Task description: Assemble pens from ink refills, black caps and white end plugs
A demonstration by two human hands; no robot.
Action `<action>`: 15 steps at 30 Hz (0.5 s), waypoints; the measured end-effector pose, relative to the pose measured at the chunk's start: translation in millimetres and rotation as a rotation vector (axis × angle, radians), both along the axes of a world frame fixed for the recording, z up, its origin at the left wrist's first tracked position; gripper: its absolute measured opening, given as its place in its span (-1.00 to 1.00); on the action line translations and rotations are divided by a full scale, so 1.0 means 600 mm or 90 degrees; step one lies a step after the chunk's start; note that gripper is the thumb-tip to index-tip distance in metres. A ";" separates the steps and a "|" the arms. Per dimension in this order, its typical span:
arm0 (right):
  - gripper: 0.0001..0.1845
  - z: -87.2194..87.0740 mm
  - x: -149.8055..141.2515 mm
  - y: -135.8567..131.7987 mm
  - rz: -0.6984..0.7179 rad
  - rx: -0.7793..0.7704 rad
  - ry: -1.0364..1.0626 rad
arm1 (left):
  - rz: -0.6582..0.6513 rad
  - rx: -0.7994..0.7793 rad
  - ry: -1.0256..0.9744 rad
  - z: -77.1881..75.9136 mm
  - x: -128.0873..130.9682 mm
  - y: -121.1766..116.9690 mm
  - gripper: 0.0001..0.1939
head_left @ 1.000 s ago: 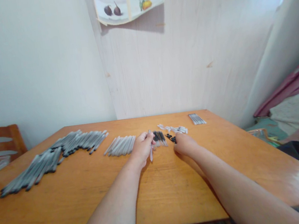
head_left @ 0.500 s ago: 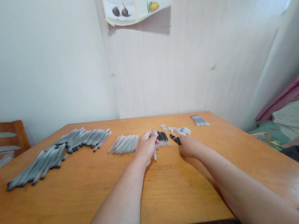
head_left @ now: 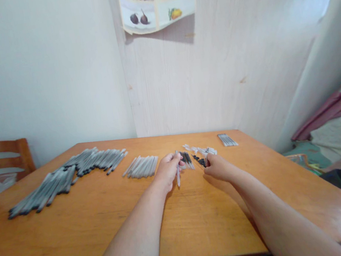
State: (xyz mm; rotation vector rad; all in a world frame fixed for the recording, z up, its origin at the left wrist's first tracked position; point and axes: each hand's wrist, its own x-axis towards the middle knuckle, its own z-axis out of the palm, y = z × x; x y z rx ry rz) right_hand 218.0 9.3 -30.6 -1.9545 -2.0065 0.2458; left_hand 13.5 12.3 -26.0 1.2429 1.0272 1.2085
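My left hand [head_left: 168,170] is closed around a clear pen barrel [head_left: 178,178] that points down toward the wooden table [head_left: 108,223]. My right hand [head_left: 216,166] rests on the table with its fingertips pinched at a small heap of black pen tips [head_left: 199,159]; what they hold is too small to make out. Between the hands lies a short row of black-ended refills [head_left: 187,159]. To the left of my left hand is a row of clear barrels [head_left: 140,166].
A long heap of finished grey pens [head_left: 62,178] runs across the table's left side. White small parts [head_left: 202,149] and a small bundle of thin refills [head_left: 227,139] lie near the far edge. A wooden chair [head_left: 0,157] stands at left; wall behind the table.
The camera tilted slightly. My right hand's fingers drew together at the black tips. My left hand keeps the barrel in about the same place.
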 end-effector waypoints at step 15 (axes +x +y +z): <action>-0.89 0.019 -0.059 -0.027 0.133 0.102 0.175 | -0.148 -0.147 -0.231 0.002 0.011 -0.006 -0.84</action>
